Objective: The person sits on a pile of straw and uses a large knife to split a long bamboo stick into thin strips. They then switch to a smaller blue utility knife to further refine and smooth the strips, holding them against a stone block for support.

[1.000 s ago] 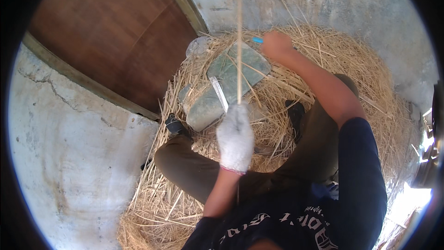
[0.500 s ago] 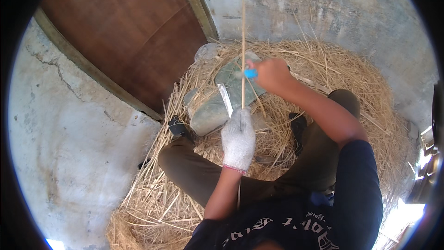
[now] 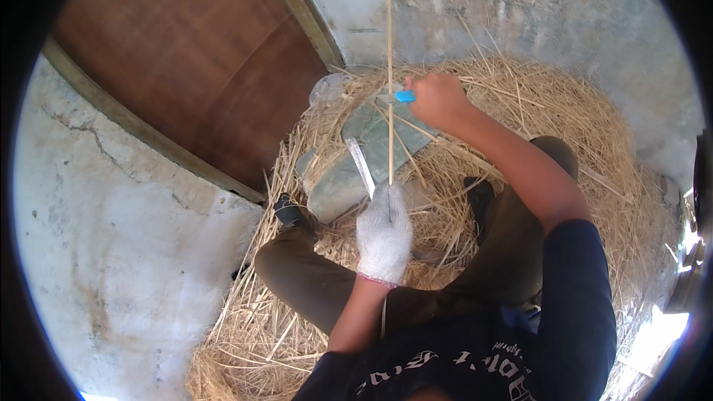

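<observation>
My left hand [image 3: 384, 234], in a white knit glove, is closed around the lower part of a long, thin bamboo strip [image 3: 391, 141]. The strip stands almost straight up in the view, and its tail comes out below the glove. A flat silvery blade-like piece [image 3: 359, 165] meets the glove's left side; whether the hand grips it I cannot tell. Higher up, my bare right hand [image 3: 440, 100] is closed on a small blue-handled tool [image 3: 405, 96], whose tip lies against the strip. Under the strip sits a grey-green stone slab [image 3: 338, 189].
Pale shavings and straw-like strips [image 3: 549, 111] are heaped all around my crossed legs [image 3: 304, 267]. A brown door panel [image 3: 193, 52] in a wooden frame stands at the upper left. Stained plaster walls [image 3: 134, 252] enclose the spot.
My right hand with the blue-handled tool has shifted slightly up along the strip, away from my left hand. The gloved hand keeps its grip; the whole view has shifted a little.
</observation>
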The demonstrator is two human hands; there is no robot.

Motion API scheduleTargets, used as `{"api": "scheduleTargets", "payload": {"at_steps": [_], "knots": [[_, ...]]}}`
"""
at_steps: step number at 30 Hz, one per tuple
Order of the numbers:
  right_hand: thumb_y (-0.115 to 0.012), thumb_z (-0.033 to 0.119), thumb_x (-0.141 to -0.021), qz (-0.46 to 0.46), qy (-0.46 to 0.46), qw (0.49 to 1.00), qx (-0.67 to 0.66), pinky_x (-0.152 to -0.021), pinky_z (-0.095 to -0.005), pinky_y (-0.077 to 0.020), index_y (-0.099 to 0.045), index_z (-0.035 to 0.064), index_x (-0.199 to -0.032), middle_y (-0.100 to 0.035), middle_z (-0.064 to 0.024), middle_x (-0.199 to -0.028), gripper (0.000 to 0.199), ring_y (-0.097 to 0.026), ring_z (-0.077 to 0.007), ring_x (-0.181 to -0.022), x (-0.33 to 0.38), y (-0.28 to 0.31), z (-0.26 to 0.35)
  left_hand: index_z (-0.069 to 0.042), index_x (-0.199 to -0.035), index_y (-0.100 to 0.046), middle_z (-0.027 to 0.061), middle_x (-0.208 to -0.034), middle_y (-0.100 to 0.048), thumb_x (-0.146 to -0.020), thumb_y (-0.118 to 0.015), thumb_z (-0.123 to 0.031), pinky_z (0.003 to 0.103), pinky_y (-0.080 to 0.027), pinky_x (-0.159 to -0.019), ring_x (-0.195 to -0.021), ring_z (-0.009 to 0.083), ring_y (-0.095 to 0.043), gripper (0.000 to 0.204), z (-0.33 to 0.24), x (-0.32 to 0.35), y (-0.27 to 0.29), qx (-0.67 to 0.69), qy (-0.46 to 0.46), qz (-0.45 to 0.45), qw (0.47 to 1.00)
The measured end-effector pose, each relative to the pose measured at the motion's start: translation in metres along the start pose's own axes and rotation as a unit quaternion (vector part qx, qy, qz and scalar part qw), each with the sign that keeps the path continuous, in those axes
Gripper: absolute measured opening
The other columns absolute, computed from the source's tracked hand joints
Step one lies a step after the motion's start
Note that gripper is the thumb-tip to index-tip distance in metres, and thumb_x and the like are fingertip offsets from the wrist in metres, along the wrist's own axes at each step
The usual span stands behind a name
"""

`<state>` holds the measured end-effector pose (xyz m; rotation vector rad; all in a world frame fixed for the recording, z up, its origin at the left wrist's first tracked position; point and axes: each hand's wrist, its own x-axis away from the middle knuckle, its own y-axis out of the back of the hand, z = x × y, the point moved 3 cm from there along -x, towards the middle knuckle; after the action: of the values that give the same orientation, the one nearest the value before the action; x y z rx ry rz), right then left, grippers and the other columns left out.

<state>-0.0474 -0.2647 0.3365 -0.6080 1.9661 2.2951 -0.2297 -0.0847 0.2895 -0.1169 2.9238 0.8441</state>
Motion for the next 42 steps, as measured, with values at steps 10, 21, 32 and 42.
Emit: {"api": "scheduleTargets", "payload": {"at_steps": [10,21,32,42], "knots": [[-0.062,0.024,-0.092,-0.022,-0.034,0.999,-0.024,-0.064,-0.0481,-0.0571,-0.076,0.0085,-0.093,-0.070,-0.0159,-0.074,0.022,-0.071,-0.0354,-0.069,-0.004,0.015,-0.007,-0.002,-0.114,-0.063,0.0305,-0.080,-0.064,-0.108,-0.047,-0.028,0.053,-0.051,-0.066,-0.079,0.0489,-0.066,0.032,-0.008,0.008,-0.001,-0.022,-0.018,0.005,1.000],[-0.060,0.027,-0.093,-0.062,-0.114,0.987,-0.097,-0.074,-0.0499,-0.0577,-0.077,0.0099,-0.099,-0.072,-0.0211,-0.083,0.025,-0.071,-0.0408,-0.080,-0.001,0.031,-0.028,-0.004,-0.108,-0.063,0.0314,-0.083,-0.065,-0.107,-0.046,-0.028,0.058,-0.051,-0.068,-0.079,0.0501,-0.066,0.030,-0.021,0.018,0.003,-0.078,-0.062,-0.034,0.994],[-0.072,0.028,-0.085,-0.046,-0.136,0.989,-0.033,-0.068,-0.0454,-0.0570,-0.081,0.0148,-0.092,-0.073,-0.0152,-0.079,0.018,-0.072,-0.0356,-0.074,-0.014,0.035,-0.068,-0.003,-0.118,-0.060,0.0328,-0.077,-0.063,-0.107,-0.046,-0.028,0.060,-0.051,-0.065,-0.075,0.0512,-0.066,0.032,-0.041,0.021,-0.003,-0.121,-0.075,0.015,0.990],[-0.069,0.019,-0.084,-0.129,-0.142,0.981,-0.030,-0.065,-0.0442,-0.0571,-0.079,0.0104,-0.085,-0.074,-0.0150,-0.079,0.013,-0.074,-0.0335,-0.075,-0.010,0.035,-0.058,0.003,-0.128,-0.062,0.0311,-0.084,-0.063,-0.105,-0.051,-0.017,0.045,-0.051,-0.066,-0.077,0.0407,-0.070,0.032,-0.053,0.042,-0.008,-0.010,-0.029,0.064,0.997]]}}
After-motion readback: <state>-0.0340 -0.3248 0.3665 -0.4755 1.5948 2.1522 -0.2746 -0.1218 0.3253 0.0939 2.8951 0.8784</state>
